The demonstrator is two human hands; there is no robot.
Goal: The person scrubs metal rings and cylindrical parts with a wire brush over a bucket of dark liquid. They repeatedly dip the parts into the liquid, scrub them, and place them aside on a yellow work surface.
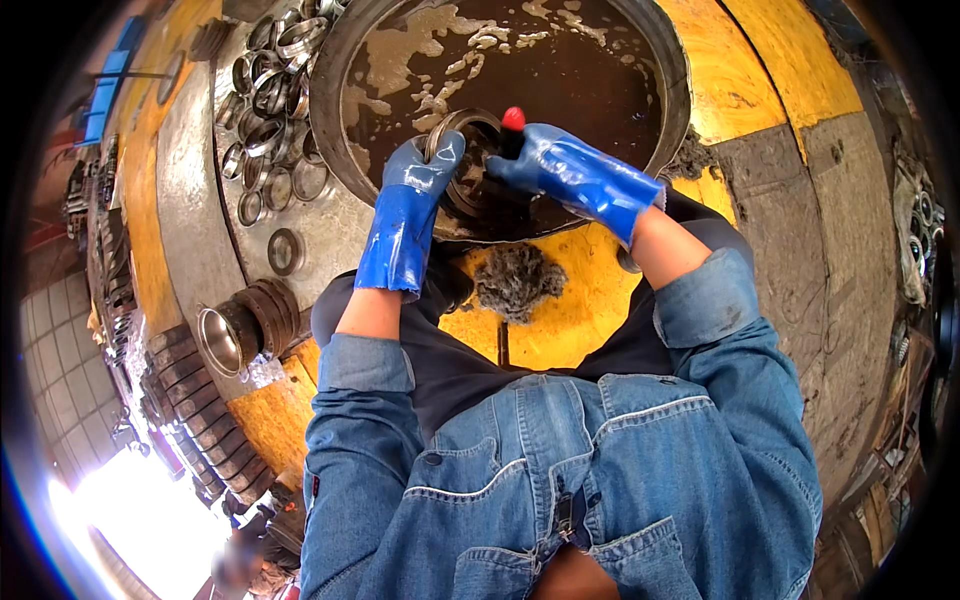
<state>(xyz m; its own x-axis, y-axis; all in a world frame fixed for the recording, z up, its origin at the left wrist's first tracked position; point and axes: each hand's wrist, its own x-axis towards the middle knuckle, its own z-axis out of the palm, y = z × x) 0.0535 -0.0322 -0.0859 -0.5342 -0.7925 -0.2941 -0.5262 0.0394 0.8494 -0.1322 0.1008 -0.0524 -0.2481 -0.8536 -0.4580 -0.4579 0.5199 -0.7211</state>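
Note:
Both my hands wear blue rubber gloves and work over a wide round basin of dark, foam-streaked liquid. My left hand is closed on the left side of a thick metal ring, tilted above the liquid near the basin's near rim. In my right hand is a dark-handled tool with a red end pointing up. The fist is beside the ring's right side. The tool's working end is hidden, so its kind does not show.
Many metal rings lie on a metal sheet to the left, with a single ring nearer. Stacked rings stand by my left knee. A grey fibrous clump sits between my legs on yellow boards. Worn grey boards extend rightward.

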